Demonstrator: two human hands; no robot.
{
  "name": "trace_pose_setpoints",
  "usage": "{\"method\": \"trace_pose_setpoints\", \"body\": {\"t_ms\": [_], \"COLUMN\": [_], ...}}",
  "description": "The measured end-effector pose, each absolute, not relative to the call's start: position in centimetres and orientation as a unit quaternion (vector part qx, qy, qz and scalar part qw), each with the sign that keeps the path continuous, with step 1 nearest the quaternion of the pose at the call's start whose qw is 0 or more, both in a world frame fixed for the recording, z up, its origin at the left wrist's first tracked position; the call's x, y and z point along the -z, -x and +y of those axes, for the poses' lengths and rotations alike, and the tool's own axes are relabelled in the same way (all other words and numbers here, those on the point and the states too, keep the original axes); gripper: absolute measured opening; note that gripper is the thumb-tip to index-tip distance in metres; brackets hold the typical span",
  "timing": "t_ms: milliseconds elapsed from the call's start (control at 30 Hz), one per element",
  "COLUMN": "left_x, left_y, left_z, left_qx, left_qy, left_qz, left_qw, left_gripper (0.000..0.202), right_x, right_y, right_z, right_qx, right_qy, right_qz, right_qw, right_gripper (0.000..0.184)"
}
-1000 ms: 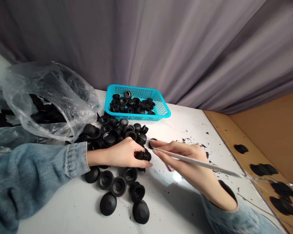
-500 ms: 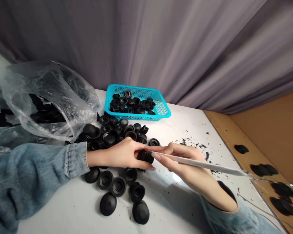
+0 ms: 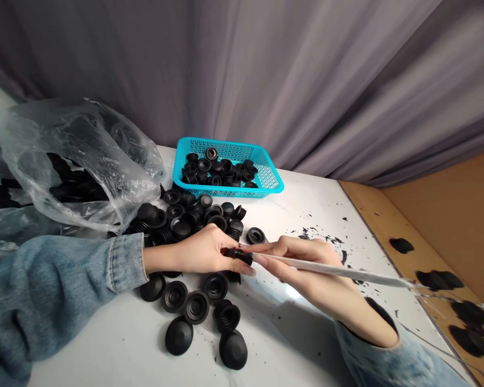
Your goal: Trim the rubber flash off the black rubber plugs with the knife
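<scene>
My left hand (image 3: 204,250) is closed around a black ribbed rubber plug (image 3: 242,256), pinched between thumb and fingers. The plug is partly covered by those fingers. My right hand (image 3: 302,263) grips a long thin tool with a whitish-grey handle (image 3: 326,270), pencil-fashion. Its tip meets the plug at the left hand's fingertips, too small to make out. Around and behind my left hand lies a pile of similar black plugs (image 3: 181,227). Several more, such as a domed one (image 3: 233,349), rest on the table nearer to me.
A blue perforated basket (image 3: 280,186) with black plugs inside stands at the back. On the left is a clear plastic bag (image 3: 84,140) containing black pieces. Black scraps (image 3: 322,236) litter the white table (image 3: 290,344). Flat black pieces (image 3: 401,245) lie on a wooden surface at right.
The plug in my left hand has turned and shows less of its side, and my left thumb now lies across it. Both hands stay in nearly the same place.
</scene>
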State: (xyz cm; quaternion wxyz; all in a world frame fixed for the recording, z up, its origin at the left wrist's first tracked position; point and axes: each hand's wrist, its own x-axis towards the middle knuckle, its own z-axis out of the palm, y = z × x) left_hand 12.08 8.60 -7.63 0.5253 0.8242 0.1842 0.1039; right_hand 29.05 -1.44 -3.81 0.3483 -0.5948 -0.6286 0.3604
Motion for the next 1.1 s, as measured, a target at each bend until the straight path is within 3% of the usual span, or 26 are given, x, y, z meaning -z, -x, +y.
{"method": "trace_pose_setpoints", "body": {"t_ms": [200, 400, 533, 633, 733, 800, 967, 1100], "left_x": [7.3, 7.5, 7.5, 7.3, 7.2, 7.2, 7.2, 7.2], "left_y": [-12.1, -12.1, -12.0, -11.6, -11.4, -11.2, -11.1, -10.7], "left_z": [8.6, 8.5, 8.5, 8.4, 8.3, 8.3, 8.5, 8.7], "left_qx": [-0.083, -0.094, -0.118, -0.133, -0.134, -0.137, -0.085, -0.041], "left_qy": [-0.838, -0.841, -0.842, -0.846, -0.841, -0.834, -0.783, -0.723], "left_qz": [0.181, 0.178, 0.17, 0.164, 0.161, 0.154, 0.16, 0.144], "left_qw": [0.508, 0.503, 0.499, 0.49, 0.499, 0.512, 0.595, 0.674], "left_gripper": [0.034, 0.03, 0.034, 0.038, 0.036, 0.033, 0.032, 0.034], "right_x": [4.4, 4.5, 4.8, 5.3, 6.1, 6.9, 9.9, 12.1], "right_y": [-29.0, -28.8, -29.1, -29.8, -30.5, -31.0, -31.8, -31.8], "right_z": [-1.4, -1.6, -1.1, -0.8, -1.3, -2.1, -3.9, -4.1], "right_qx": [-0.314, -0.27, -0.268, -0.197, -0.14, -0.144, 0.052, 0.122], "right_qy": [0.561, 0.562, 0.593, 0.652, 0.712, 0.74, 0.703, 0.693], "right_qz": [-0.683, -0.702, -0.639, -0.577, -0.515, -0.507, -0.643, -0.673], "right_qw": [0.348, 0.344, 0.411, 0.45, 0.456, 0.419, 0.298, 0.229], "right_gripper": [0.023, 0.024, 0.028, 0.021, 0.044, 0.05, 0.053, 0.058]}}
